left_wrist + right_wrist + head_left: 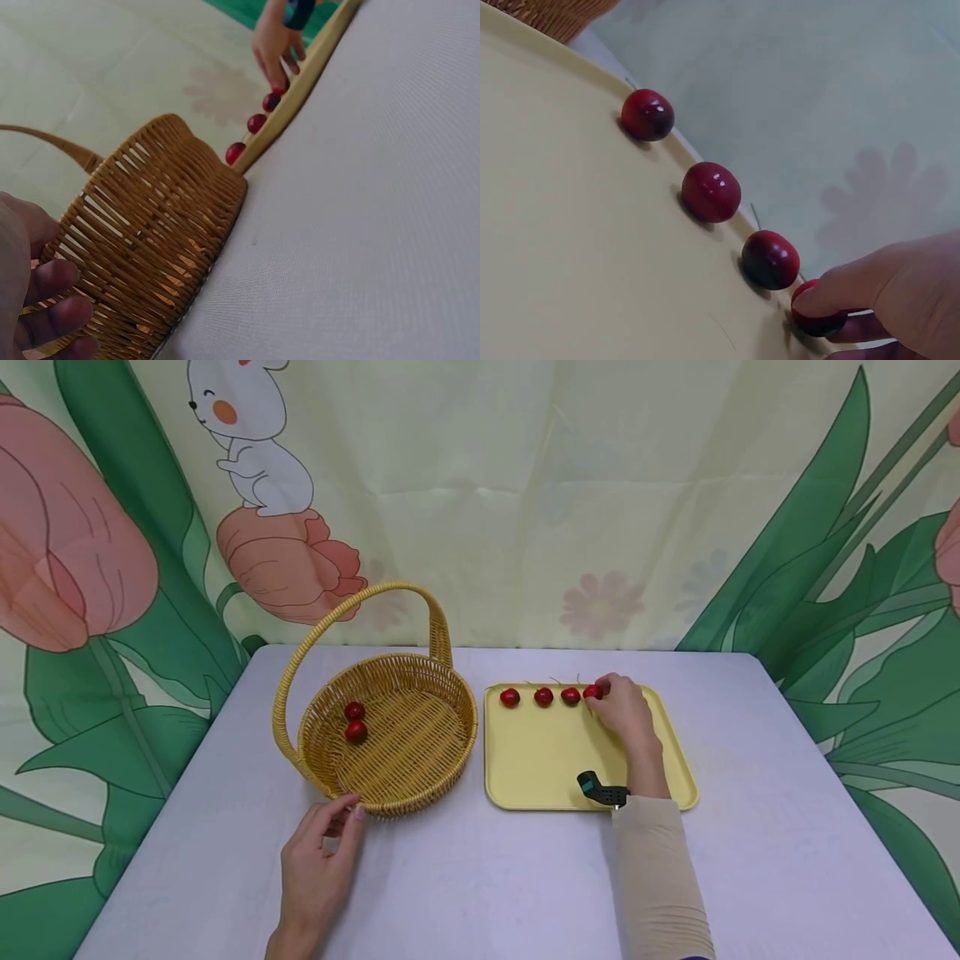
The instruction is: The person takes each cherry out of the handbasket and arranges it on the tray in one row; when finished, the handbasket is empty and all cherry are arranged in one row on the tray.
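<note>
My right hand (624, 708) pinches a red cherry (815, 309) between thumb and fingers at the right end of a row. Left of it, other cherries (510, 697) line the far edge of a yellow tray (540, 768), some with thin stems showing. My left hand (321, 857) grips the near rim of a round wicker basket (465, 752) with a tall handle. Two dark red cherries (356, 731) lie inside the basket, towards its left side. In the left wrist view, the left fingers (56, 319) are curled by the basket's woven wall.
A white cloth covers the table (487, 893). The basket stands just left of the tray, a narrow gap apart. Behind the table hangs a printed curtain (480, 510) with flowers and a rabbit. A small black device (602, 789) sits at my right wrist, above the tray.
</note>
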A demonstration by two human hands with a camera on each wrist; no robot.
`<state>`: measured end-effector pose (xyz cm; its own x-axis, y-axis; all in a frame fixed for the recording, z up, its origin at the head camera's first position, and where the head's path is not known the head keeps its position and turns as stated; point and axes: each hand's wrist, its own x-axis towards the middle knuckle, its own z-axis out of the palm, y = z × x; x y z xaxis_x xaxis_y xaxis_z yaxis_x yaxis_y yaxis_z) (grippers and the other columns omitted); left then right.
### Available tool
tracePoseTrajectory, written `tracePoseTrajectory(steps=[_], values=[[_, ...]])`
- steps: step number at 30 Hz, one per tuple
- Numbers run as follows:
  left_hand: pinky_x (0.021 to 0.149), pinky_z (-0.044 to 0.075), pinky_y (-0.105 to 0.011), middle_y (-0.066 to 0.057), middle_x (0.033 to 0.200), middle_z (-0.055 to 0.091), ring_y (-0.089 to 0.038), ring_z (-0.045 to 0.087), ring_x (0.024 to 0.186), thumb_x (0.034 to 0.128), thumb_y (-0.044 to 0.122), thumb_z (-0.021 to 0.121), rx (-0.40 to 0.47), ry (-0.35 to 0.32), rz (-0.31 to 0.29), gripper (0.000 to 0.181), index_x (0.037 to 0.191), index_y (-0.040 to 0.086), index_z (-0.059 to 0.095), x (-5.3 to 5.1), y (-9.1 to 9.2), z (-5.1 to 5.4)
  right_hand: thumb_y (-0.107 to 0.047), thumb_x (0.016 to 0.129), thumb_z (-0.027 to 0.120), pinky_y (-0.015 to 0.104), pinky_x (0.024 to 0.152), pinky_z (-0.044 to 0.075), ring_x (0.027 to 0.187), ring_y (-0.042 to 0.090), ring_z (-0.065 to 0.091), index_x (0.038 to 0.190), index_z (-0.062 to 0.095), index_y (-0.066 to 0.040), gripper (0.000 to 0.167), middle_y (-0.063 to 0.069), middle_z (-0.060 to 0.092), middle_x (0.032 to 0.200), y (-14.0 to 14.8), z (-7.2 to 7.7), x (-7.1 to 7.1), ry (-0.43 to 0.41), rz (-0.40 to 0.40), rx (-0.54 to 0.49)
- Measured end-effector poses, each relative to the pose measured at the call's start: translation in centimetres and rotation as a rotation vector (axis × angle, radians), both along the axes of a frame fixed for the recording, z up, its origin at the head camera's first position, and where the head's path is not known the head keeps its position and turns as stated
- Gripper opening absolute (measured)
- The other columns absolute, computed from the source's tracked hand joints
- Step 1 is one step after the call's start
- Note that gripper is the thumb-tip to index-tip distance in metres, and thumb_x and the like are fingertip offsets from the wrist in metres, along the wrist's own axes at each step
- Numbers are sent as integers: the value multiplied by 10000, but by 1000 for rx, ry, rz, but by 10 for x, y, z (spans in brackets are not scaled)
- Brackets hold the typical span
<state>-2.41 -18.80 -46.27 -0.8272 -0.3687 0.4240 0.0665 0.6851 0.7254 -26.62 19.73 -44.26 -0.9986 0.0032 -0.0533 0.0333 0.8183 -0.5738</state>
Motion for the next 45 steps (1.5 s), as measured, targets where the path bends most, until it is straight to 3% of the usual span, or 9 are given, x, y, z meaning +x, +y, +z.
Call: tracePoseTrajectory(steps=[13, 21, 27, 38, 45], values=[[708, 452, -56, 49, 856, 631, -7, 547, 767, 917, 76, 722, -19, -31, 26, 167, 1081, 104, 738, 2, 1, 3, -193, 962, 632, 517, 971, 491, 1085, 381, 573, 1307, 555, 66, 438, 270, 612, 1243, 0, -3, -2, -6, 5, -18], [708, 459, -63, 50, 859, 635, -5, 548, 768, 922, 86, 719, -17, -36, 29, 170, 1089, 110, 741, 3, 2, 3, -238, 982, 620, 538, 1066, 442, 1210, 401, 522, 1373, 513, 52, 498, 263, 553, 1351, 1, 11, 2, -33, 6, -77], [716, 449, -49, 55, 864, 624, 0, 546, 775, 918, 81, 723, -20, -11, 20, 167, 1084, 96, 740, 3, 1, 2, -261, 971, 617, 542, 1067, 436, 1219, 404, 503, 1381, 513, 34, 516, 254, 541, 1353, 1, 23, 5, 11, 0, -102], [697, 445, -38, 37, 903, 661, 29, 553, 769, 900, 61, 739, -1, 99, 38, 181, 1080, 82, 747, 2, 0, 1, -263, 969, 621, 489, 917, 525, 1052, 369, 582, 1362, 544, 13, 486, 223, 574, 1314, -9, 40, 10, 104, 27, -111], [652, 454, -62, 43, 907, 674, 36, 560, 753, 902, 76, 741, 43, 112, 46, 182, 1082, 98, 749, 1, -2, -1, -264, 972, 630, 447, 861, 543, 1046, 348, 584, 1378, 541, -15, 485, 197, 578, 1314, -19, 47, 13, 121, 30, -131]])
